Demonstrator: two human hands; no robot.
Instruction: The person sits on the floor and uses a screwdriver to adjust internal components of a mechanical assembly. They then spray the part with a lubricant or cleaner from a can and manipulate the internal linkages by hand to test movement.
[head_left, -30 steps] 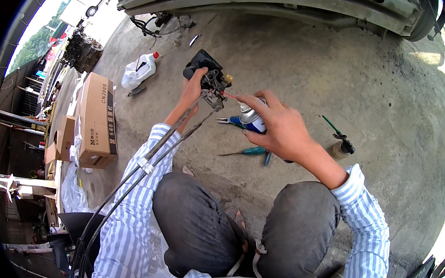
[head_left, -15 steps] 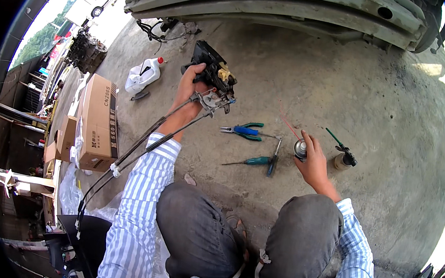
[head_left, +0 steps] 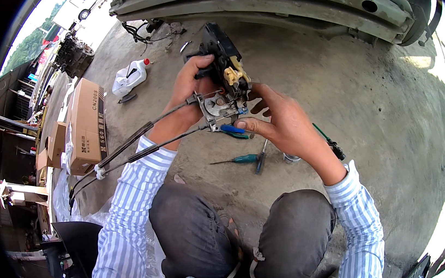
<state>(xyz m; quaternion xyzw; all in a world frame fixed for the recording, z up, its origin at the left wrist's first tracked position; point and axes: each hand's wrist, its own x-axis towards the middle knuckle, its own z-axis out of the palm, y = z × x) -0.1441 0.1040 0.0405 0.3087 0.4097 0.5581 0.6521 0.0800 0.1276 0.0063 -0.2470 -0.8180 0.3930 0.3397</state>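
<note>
My left hand point(head_left: 187, 88) is wrapped around a black car door latch point(head_left: 222, 51) with a metal plate and a yellowish plastic piece, held above the floor. Two black cables point(head_left: 144, 130) run from its plate down past my left forearm. My right hand point(head_left: 285, 118) has its thumb and fingers curved at the latch's lower right end; some fingertips are hidden behind it. Below lie pliers point(head_left: 234, 130) with blue and green handles, partly covered, a teal-handled screwdriver point(head_left: 245, 159) and a T-handled tool point(head_left: 260, 162). A spray can point(head_left: 290, 158) shows partly under my right wrist.
Right of my forearm stands a container with a black top point(head_left: 337, 150) and green tube. A cardboard box point(head_left: 83, 128) and white jug point(head_left: 129, 80) are at left. A vehicle's metal bumper beam point(head_left: 270, 8) spans the far side, with loose wiring point(head_left: 136, 33) below its left end.
My right hand has left the spray can and moved up and left to the latch. The latch has turned slightly in my left hand, and the view has shifted a little.
</note>
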